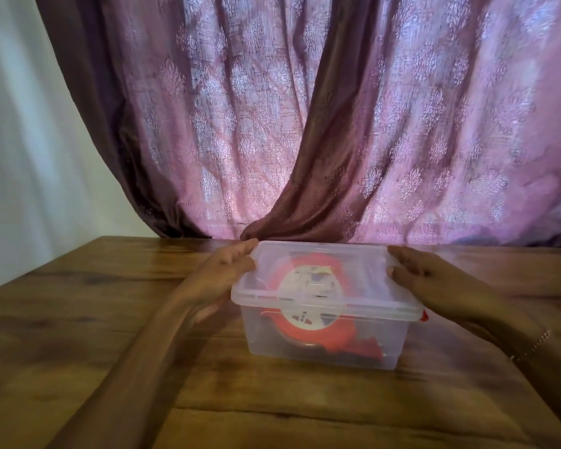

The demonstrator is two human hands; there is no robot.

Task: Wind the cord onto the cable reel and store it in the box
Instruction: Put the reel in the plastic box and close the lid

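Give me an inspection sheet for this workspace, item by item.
Surface: wooden table, plank seams visible.
Job's things: clear plastic box with its lid on; red cable reel inside, seen through the plastic.
Clutter: nothing seen.
Hands: left hand against the box's left side, fingers straight at the lid edge; right hand against the right side, likewise.
Cables: no loose cord seen outside the box; winding on the reel too blurred to judge.
Surroundings: patterned purple curtain behind the table, pale wall at left.
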